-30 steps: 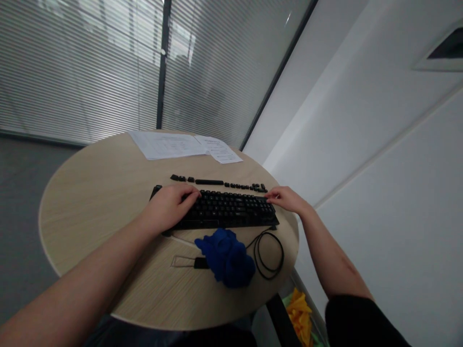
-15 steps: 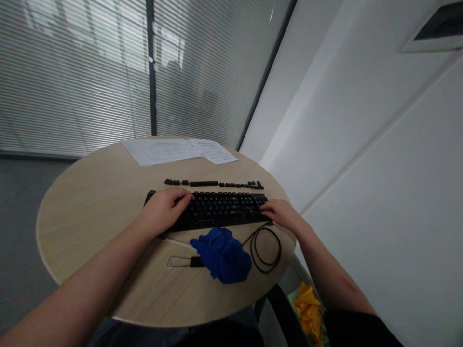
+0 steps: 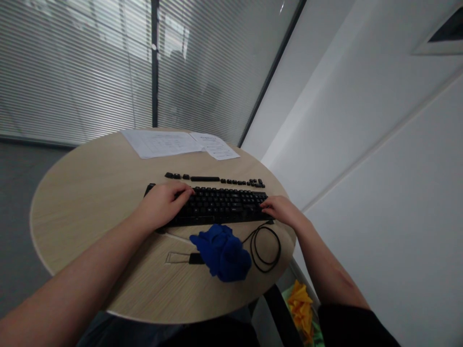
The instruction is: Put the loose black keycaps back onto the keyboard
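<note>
A black keyboard [image 3: 222, 203] lies across the round table. My left hand [image 3: 164, 200] is closed over its left end, thumb on the keys and the other fingers partly hidden. At the opposite end, my right hand [image 3: 278, 209] has its fingers drawn together against the keys near the right edge. Behind the keyboard runs a row of loose black keycaps [image 3: 233, 182], with a long space bar [image 3: 205, 179] among them. A crumpled blue cloth [image 3: 226, 255] sits in front, partly covering a wire keycap puller [image 3: 196, 259] with a black handle.
The keyboard's black cable [image 3: 279, 250] is coiled to the right of the cloth. Printed papers [image 3: 162, 143] lie at the far side of the wooden table [image 3: 79, 207]. A white wall [image 3: 379, 202] stands close on the right. Yellow crumpled material [image 3: 300, 306] is below the table edge.
The view has tilted slightly, shifting the scene a little upward. Both hands keep their places on the keyboard, and nothing on the table has visibly moved.
</note>
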{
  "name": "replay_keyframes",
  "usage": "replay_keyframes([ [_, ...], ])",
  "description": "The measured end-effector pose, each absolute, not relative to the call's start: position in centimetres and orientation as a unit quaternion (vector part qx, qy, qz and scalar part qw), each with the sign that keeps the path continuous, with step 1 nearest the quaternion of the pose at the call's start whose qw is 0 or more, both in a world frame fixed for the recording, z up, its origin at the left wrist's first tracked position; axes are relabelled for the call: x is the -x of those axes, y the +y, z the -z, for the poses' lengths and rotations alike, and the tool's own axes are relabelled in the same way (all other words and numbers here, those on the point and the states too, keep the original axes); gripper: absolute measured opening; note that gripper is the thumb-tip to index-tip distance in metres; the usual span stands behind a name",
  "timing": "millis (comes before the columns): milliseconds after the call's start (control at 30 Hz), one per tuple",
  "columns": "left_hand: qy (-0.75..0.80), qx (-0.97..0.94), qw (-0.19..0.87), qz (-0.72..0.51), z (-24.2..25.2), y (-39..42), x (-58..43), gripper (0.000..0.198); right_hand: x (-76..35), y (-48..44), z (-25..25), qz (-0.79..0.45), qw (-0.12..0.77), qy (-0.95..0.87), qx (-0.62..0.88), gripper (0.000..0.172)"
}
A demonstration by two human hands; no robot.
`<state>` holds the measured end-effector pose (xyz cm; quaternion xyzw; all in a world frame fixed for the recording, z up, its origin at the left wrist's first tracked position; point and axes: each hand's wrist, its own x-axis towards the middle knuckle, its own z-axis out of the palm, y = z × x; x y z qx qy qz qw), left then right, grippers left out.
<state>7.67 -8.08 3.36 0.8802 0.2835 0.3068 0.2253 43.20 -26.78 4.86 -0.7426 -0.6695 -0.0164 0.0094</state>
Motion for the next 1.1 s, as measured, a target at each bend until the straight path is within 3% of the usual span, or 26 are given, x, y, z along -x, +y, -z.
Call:
replay_keyframes([
  [333, 0.273, -0.880, 0.225, -0.317, -3.5, -8.2, -7.7, 0.042, -43.2, -27.0, -5.5, -0.004, 0.017, -0.668, 0.744, 0.021],
  [667, 0.275, -0.880, 0.227, -0.314, -3.6, -8.3, -7.7, 0.042, -42.4, -27.0, -4.7, 0.045, -0.048, -0.670, 0.740, 0.018],
  [967, 0.278, -0.877, 0.224, -0.322, -3.5, -8.1, -7.7, 0.041, -39.9, -28.8, -3.6, 0.092, -0.066, -0.624, 0.773, 0.028],
  [1100, 0.275, -0.876, 0.222, -0.328, -3.5, -8.2, -7.6, 0.041, -40.0, -29.5, -3.5, 0.075, -0.030, -0.629, 0.773, 0.042],
])
